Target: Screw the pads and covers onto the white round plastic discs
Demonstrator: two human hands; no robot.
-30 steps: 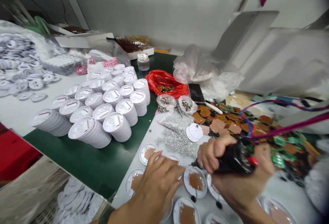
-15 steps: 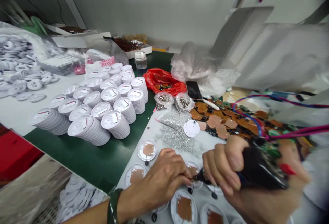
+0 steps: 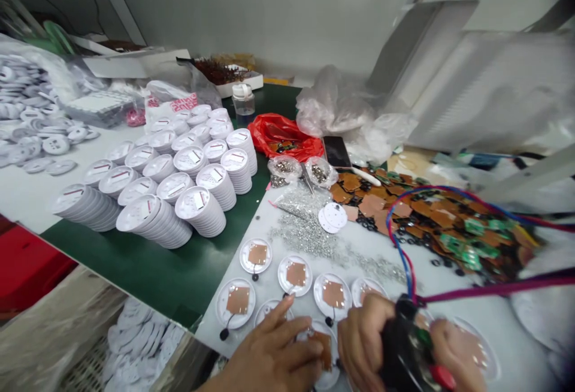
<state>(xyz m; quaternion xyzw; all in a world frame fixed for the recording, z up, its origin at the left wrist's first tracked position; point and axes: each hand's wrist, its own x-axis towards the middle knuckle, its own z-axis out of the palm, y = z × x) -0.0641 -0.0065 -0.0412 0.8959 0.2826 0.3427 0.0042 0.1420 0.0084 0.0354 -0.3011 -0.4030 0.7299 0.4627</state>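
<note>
Left hand (image 3: 269, 353) on disc (image 3: 331, 344), right (image 3: 362, 344) gripping tool (image 3: 402, 350)

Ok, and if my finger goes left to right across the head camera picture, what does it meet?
Loose white discs → stacked white discs → red plastic bag → phone → green circuit boards

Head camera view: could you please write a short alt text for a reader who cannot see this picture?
The left hand touches a white disc with a copper-brown square, while the right hand grips a black wired tool. Stacks of white discs stand on a green bench, near scattered silver pieces.
</note>
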